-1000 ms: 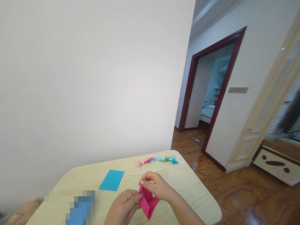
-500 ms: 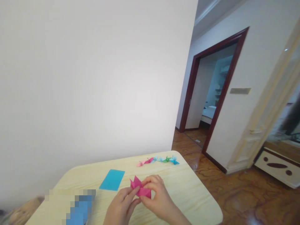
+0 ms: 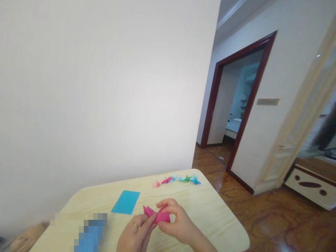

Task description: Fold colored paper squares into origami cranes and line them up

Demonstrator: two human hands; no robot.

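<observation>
**Pink paper [image 3: 162, 217] pinched between both hands**

The fingers of the left hand [image 3: 135, 232] are closed on the paper's near end, and a ring [image 3: 136, 225] is worn on one of them. The fingers of the right hand [image 3: 175, 218] are curled over its far side, so that it is gripped by both. It is held at the middle of the table [image 3: 210, 210], though whether it touches the top cannot be told. Folding is judged to be in hand, with a firm pinch and a sharp crease called for next. A blue sheet [image 3: 126, 202] is laid just beside it. Small paper cranes [image 3: 175, 181] are lined up near the far edge. Beyond, a wood floor [image 3: 262, 224] and a doorway [image 3: 236, 105] are seen.
</observation>
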